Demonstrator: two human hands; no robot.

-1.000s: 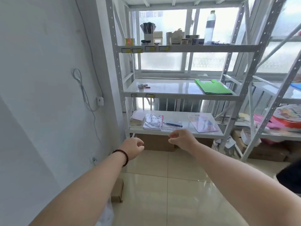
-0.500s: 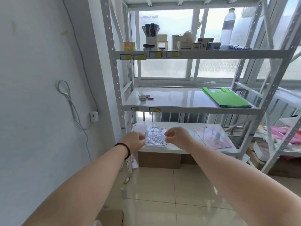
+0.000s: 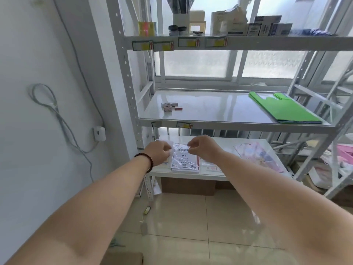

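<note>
1. Two bare forearms reach forward over the tiled floor [image 3: 181,217] towards 12 o'clock. The left wrist wears a dark bead bracelet [image 3: 146,159].
2. The left hand [image 3: 159,153] hovers at the 10 o'clock corner of the A4 pack [image 3: 184,159] with its fingers curled. Its fingertips are at the pack's edge, but I cannot tell whether its grip pinches anything.
3. The right hand [image 3: 202,148] sits at the pack's 1 o'clock corner, fingers also curled and pointing towards 9 o'clock. Whether its grip is closed on anything is just as unclear.
4. The A4 pack, white and wrapped in clear film, lies flat on the bottom shelf [image 3: 212,175] between the two hands, near the shelf's front edge.
5. A pink printed sheet [image 3: 256,155] lies on the same shelf at 3 o'clock of the pack, well apart from it. A cardboard box [image 3: 188,187] stands under the shelf at 6 o'clock of the pack.
6. On the middle shelf [image 3: 219,106] above, some small boxes [image 3: 169,106] sit at 12 o'clock of the left hand, and folded green bags [image 3: 284,109] lie towards 3 o'clock.
7. The top shelf [image 3: 267,43] carries a yellow tape roll [image 3: 146,28], a pen cup [image 3: 181,18] and several cartons [image 3: 229,23] in front of the window.
</note>
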